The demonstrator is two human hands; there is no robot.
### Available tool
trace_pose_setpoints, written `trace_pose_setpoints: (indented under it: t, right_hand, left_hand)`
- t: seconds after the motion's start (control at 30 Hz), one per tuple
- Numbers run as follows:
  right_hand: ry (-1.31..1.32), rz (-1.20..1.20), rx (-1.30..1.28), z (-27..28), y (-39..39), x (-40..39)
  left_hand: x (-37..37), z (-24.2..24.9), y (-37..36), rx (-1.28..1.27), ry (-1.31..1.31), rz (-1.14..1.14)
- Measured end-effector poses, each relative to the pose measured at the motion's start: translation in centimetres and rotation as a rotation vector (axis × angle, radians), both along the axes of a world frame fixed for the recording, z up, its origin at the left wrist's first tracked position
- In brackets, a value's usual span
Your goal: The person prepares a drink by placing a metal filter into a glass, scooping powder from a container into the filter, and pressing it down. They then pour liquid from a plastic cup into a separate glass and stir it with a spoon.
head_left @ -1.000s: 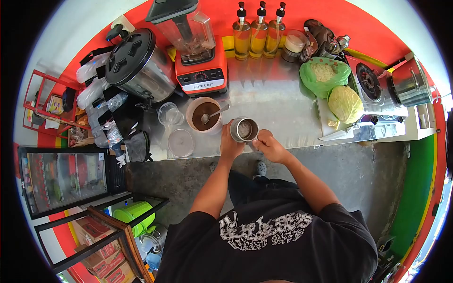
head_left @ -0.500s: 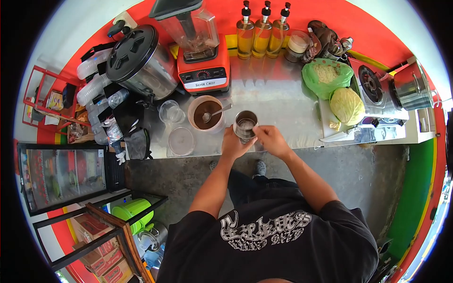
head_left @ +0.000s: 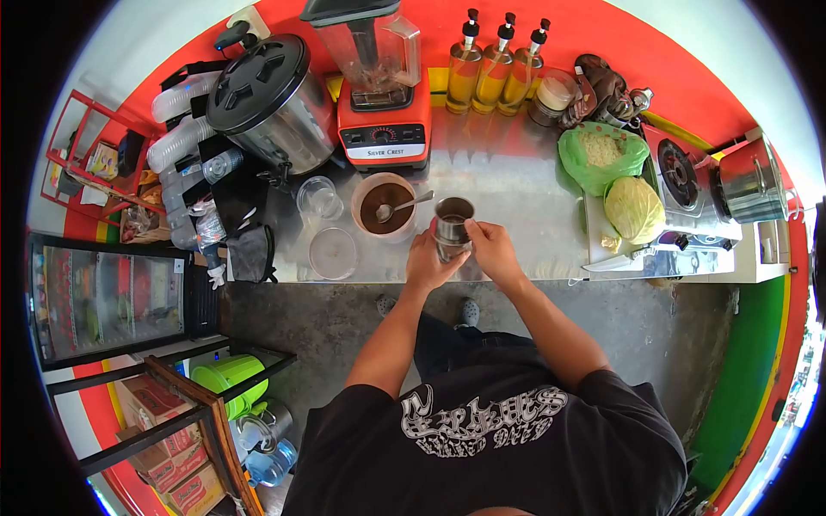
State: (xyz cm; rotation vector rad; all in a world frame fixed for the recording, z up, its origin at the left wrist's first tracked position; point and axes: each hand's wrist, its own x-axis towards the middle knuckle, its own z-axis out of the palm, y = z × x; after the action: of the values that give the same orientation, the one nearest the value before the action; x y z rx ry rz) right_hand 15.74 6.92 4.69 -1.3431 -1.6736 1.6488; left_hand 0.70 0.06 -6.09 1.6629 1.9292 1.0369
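Observation:
Both hands are at a small metal coffee dripper (head_left: pixel 453 217), held over the front edge of the steel counter. My left hand (head_left: pixel 428 262) wraps round its lower part, which looks like a glass or second metal piece; the fingers partly hide it. My right hand (head_left: pixel 492 249) pinches the dripper's right side near the rim, thumb and fingers closed. Just left of it stands a tub of brown powder (head_left: pixel 379 206) with a spoon (head_left: pixel 403 205) resting in it. A round clear lid (head_left: pixel 334 253) lies beside the tub, and a clear plastic container (head_left: pixel 319 199) is behind that lid.
Behind the tub stand a red blender (head_left: pixel 384 129) and a large steel pot (head_left: pixel 280 112). Several pump bottles (head_left: pixel 496 73) line the wall. To the right are a cabbage (head_left: pixel 635 209), a knife (head_left: pixel 615 263), a green bag (head_left: pixel 602 159) and a gas stove (head_left: pixel 699 232).
The dripper has tipped so that more of its outer side shows and less of its inside. My right hand stays at its rim. The whole view has shifted slightly.

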Motion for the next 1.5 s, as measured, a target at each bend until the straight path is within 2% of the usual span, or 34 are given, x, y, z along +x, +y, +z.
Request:
trace_pose_setpoints:
  t: [0.03, 0.07, 0.13, 0.17, 0.23, 0.27, 0.33, 0.37, 0.43, 0.47, 0.53, 0.67, 0.73, 0.83, 0.97, 1.03, 1.07, 1.13, 1.17, 1.23, 1.27, 1.33, 1.37, 1.43, 1.47, 1.5]
  right_hand:
    - [0.024, -0.100, 0.012, 0.2, 0.2, -0.2]
    - [0.026, -0.097, 0.015, 0.1, 0.3, -0.1]
    - [-0.066, 0.162, -0.016, 0.0, 0.3, 0.5]
    - [-0.068, 0.160, -0.018, -0.2, 0.2, 0.6]
    - [-0.018, -0.062, -0.017, 0.3, 0.2, 0.2]
    - [-0.015, -0.061, -0.014, 0.0, 0.2, 0.4]
    - [-0.114, 0.209, 0.108, -0.6, -0.4, 0.9]
    - [-0.115, 0.207, 0.103, -1.0, -0.5, 1.0]
    - [-0.027, -0.031, 0.013, -0.7, -0.3, 0.8]
    - [-0.027, -0.029, 0.016, -0.6, -0.4, 1.0]
    - [-0.061, 0.177, 0.104, -0.8, -1.0, 1.5]
    - [0.038, 0.102, 0.026, -1.5, -0.8, 2.0]
    - [-0.022, 0.189, 0.156, -1.4, -1.0, 2.2]
    - [0.079, 0.249, 0.158, -1.9, -0.8, 2.8]
    - [0.012, 0.160, 0.091, -1.2, -0.4, 3.4]
    - [0.131, 0.388, 0.348, -2.3, 0.1, 3.8]
    - [0.129, 0.390, 0.344, -2.9, -0.1, 4.0]
    - [0.037, 0.135, 0.107, -3.0, -0.3, 3.9]
    - [0.036, 0.139, 0.106, -3.1, -0.2, 3.8]
    - [0.142, 0.407, 0.578, -3.0, 0.0, 3.7]
    - [0.141, 0.407, 0.574, -2.9, -0.2, 3.9]
    - [-0.034, 0.146, 0.125, -1.1, -0.5, 3.6]
    - [-0.036, 0.152, 0.125, -1.3, -0.4, 3.7]
    - [0.074, 0.364, 0.495, -1.4, -0.4, 3.9]
    - [0.073, 0.371, 0.493, -1.5, -0.5, 4.0]
    - [0.009, 0.309, 0.381, -1.1, -0.7, 3.9]
  left_hand:
    - [0.1, 0.8, 0.1, -0.034, -0.058, 0.057]
    - [-0.1, 0.4, 0.1, -0.031, -0.056, 0.060]
    - [-0.3, -0.4, 0.1, 0.000, -0.024, -0.008]
    - [-0.1, -0.8, -0.1, -0.002, -0.026, -0.010]
    - [0.2, 0.2, 0.1, -0.013, -0.069, 0.076]
    - [0.0, -0.1, 0.2, -0.010, -0.067, 0.078]
    - [-0.5, -0.7, 0.2, 0.048, 0.076, -0.063]
    - [-0.4, -1.0, 0.0, 0.044, 0.075, -0.066]
    - [0.2, 1.3, 0.0, -0.014, -0.117, 0.064]
    - [0.2, 0.7, 0.1, -0.011, -0.118, 0.066]
    - [-0.2, -0.5, 0.1, -0.050, 0.029, 0.001]
    - [0.0, -0.7, 0.3, -0.035, -0.101, 0.034]
    - [0.3, -1.0, 0.4, -0.026, -0.116, 0.138]
    - [0.3, -0.6, 0.6, -0.013, -0.186, 0.094]
    - [0.3, 0.1, 0.7, -0.044, -0.148, 0.149]
    - [0.3, 0.1, 0.6, -0.050, -0.042, 0.100]
    - [0.4, 0.1, 0.4, -0.054, -0.045, 0.102]
    - [0.5, -0.1, 0.3, -0.042, -0.111, 0.203]
    - [0.6, -0.1, 0.3, -0.042, -0.112, 0.207]
    - [0.8, -0.2, 0.5, -0.073, -0.065, 0.201]
    - [0.7, -0.2, 0.4, -0.077, -0.066, 0.201]
    - [0.5, -0.5, 0.4, -0.091, -0.109, 0.226]
    - [0.5, -0.7, 0.5, -0.091, -0.111, 0.232]
    - [0.4, -0.5, 0.6, -0.072, -0.037, 0.146]
    - [0.2, -2.2, 0.8, -0.032, -0.030, 0.126]
    - [0.3, -1.6, 0.5, -0.034, -0.032, 0.131]
